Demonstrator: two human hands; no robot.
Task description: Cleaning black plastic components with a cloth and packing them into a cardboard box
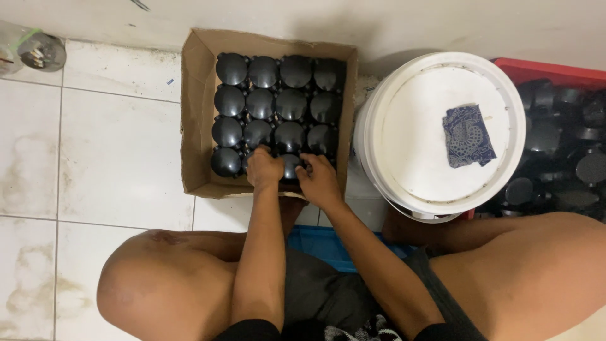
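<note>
A cardboard box on the tiled floor holds several round black plastic pieces packed in rows. My left hand and my right hand are both in the near row of the box, fingers curled over one black round piece between them. Both hands press on or grip that piece. Their fingertips are partly hidden behind it.
A white bucket with a lid stands right of the box, a blue patterned cloth on it. A red crate of more black pieces sits at far right. My knees frame a blue seat. A jar is top left.
</note>
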